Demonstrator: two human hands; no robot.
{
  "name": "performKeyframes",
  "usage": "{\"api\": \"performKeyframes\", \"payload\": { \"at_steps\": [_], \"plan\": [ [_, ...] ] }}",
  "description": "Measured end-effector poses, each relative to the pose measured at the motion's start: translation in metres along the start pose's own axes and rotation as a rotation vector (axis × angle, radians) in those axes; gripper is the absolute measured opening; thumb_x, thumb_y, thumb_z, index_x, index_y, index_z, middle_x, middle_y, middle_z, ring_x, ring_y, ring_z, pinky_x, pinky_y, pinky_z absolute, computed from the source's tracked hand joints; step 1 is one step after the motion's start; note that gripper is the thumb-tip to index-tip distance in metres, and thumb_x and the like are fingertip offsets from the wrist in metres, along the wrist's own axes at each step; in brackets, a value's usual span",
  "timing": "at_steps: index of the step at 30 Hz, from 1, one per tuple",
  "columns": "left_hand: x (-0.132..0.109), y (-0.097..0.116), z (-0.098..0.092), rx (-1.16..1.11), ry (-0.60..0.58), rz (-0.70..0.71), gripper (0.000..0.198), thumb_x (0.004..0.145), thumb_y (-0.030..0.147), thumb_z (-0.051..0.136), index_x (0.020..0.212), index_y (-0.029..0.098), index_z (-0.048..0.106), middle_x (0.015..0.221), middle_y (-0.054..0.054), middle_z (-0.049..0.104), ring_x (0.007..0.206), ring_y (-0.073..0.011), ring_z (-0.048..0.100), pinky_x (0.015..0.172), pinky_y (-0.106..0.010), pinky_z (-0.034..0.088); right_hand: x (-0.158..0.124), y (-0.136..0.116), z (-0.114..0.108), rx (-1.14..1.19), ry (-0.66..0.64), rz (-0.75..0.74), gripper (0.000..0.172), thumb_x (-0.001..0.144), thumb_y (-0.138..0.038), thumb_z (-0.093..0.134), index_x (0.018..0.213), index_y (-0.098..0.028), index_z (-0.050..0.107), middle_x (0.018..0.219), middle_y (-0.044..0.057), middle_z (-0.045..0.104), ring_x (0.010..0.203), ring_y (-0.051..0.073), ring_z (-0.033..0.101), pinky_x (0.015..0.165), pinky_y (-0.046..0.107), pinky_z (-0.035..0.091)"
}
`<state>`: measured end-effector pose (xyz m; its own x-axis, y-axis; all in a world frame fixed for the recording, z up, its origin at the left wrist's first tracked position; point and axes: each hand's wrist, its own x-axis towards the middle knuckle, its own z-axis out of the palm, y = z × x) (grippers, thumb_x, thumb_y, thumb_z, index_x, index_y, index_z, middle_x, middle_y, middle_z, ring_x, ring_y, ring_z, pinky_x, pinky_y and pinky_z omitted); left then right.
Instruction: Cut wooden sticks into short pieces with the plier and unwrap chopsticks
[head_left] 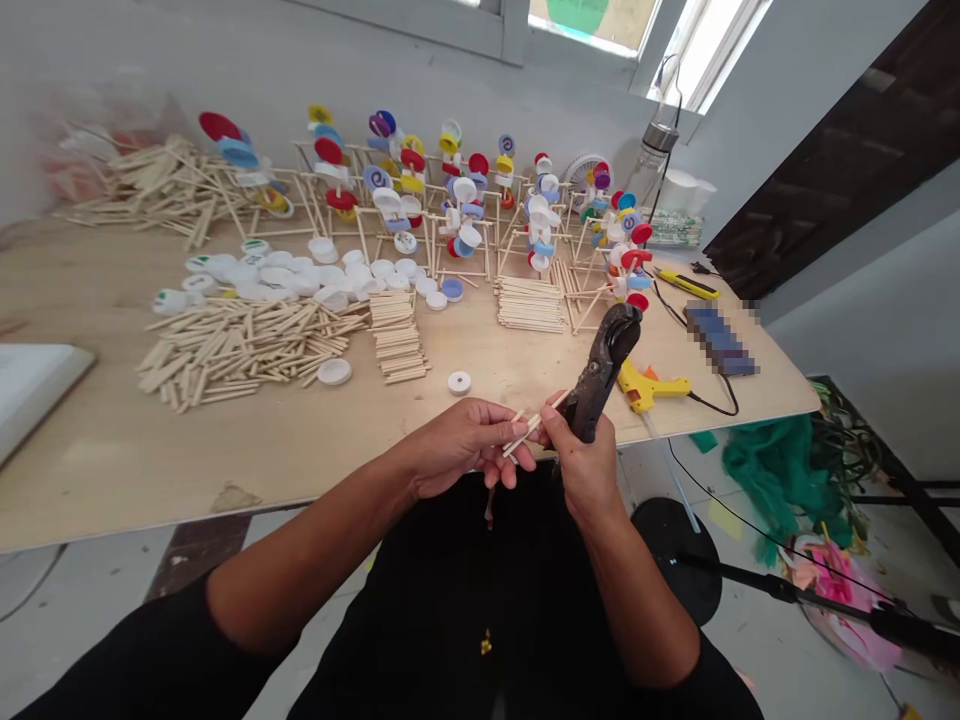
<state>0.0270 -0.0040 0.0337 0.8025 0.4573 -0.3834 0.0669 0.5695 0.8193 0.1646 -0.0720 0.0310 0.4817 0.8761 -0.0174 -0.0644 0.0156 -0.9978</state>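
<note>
My left hand (480,445) is closed on a few thin wooden sticks (523,437), pinched between thumb and fingers at the table's front edge. My right hand (585,460) grips a black plier-like hand tool (606,365), its handles slanting up and away; the jaw end is mostly hidden. The right thumb and forefinger also touch the far ends of the sticks. Just beyond my hands lies a white bottle cap (459,383). A yellow glue gun (651,387) rests right of the black tool.
Stick frames with stacked colourful caps (465,205) line the back. Nearer are a loose stick pile (247,345), neat stick stacks (397,335) (529,304) and white caps (300,275). A yellow utility knife (688,284) and blurred phone (720,338) lie right. A stand (675,560) is below.
</note>
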Motion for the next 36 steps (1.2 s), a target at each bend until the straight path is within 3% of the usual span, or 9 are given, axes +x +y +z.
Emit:
{"api": "performKeyframes", "payload": {
  "at_steps": [12, 26, 36],
  "plan": [
    [-0.009, -0.004, 0.008, 0.008, 0.014, -0.03, 0.037, 0.074, 0.046, 0.074, 0.083, 0.011, 0.067, 0.073, -0.009, 0.073, 0.048, -0.0109, 0.062, 0.041, -0.018, 0.042, -0.009, 0.007, -0.006, -0.023, 0.016, -0.044, 0.016, 0.078, -0.032, 0.064, 0.082, -0.019, 0.058, 0.062, -0.005, 0.052, 0.055, 0.012, 0.054, 0.055, 0.025, 0.047],
    [-0.007, -0.004, -0.002, -0.018, 0.042, -0.032, 0.035, 0.072, 0.046, 0.075, 0.074, 0.012, 0.064, 0.071, -0.008, 0.073, 0.049, -0.0106, 0.062, 0.04, -0.018, 0.042, -0.002, 0.012, 0.004, -0.038, 0.022, -0.017, 0.017, 0.078, -0.033, 0.065, 0.083, -0.018, 0.058, 0.063, -0.006, 0.053, 0.055, 0.012, 0.055, 0.057, 0.026, 0.047],
    [0.002, -0.005, -0.005, -0.052, 0.014, -0.041, 0.039, 0.072, 0.049, 0.075, 0.082, 0.011, 0.067, 0.071, -0.008, 0.072, 0.049, -0.011, 0.063, 0.041, -0.018, 0.043, 0.003, 0.017, 0.002, -0.049, 0.067, -0.011, 0.018, 0.077, -0.034, 0.065, 0.083, -0.019, 0.058, 0.064, -0.006, 0.053, 0.055, 0.011, 0.054, 0.057, 0.026, 0.047]
  ]
}}
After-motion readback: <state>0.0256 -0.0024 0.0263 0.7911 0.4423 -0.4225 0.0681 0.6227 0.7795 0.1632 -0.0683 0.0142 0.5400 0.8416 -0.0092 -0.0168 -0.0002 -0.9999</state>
